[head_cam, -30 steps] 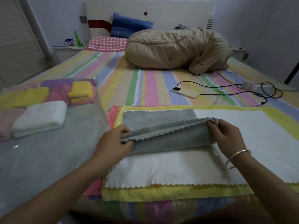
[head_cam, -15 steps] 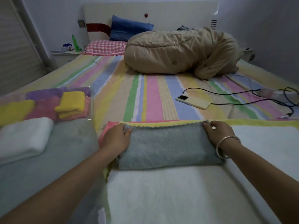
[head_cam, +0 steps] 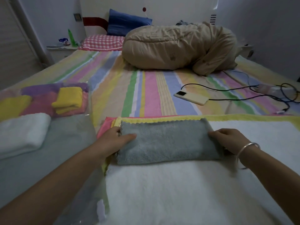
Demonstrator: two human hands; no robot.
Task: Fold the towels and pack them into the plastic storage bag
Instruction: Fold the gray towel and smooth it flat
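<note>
A grey towel (head_cam: 167, 142), folded into a long band, lies on a flat white towel (head_cam: 178, 192), which rests on yellow and pink towels. My left hand (head_cam: 115, 140) presses on the band's left end, thumb on top. My right hand (head_cam: 227, 140) holds its right end, with a silver bangle on the wrist. To the left, the clear plastic storage bag (head_cam: 68, 143) lies flat on the bed and holds folded towels: white (head_cam: 22, 133), yellow (head_cam: 69, 99), pink and purple ones.
A cream phone (head_cam: 191, 98) on a black cable (head_cam: 243, 98) lies on the striped bedsheet beyond the towels. A rolled tan quilt (head_cam: 178, 47), a checked pillow and a blue pillow sit at the headboard. A nightstand with a green bottle stands far left.
The lifted near edge of the grey towel was carried away from me and laid down, making a narrower band. Both hands have since slid back along its ends.
</note>
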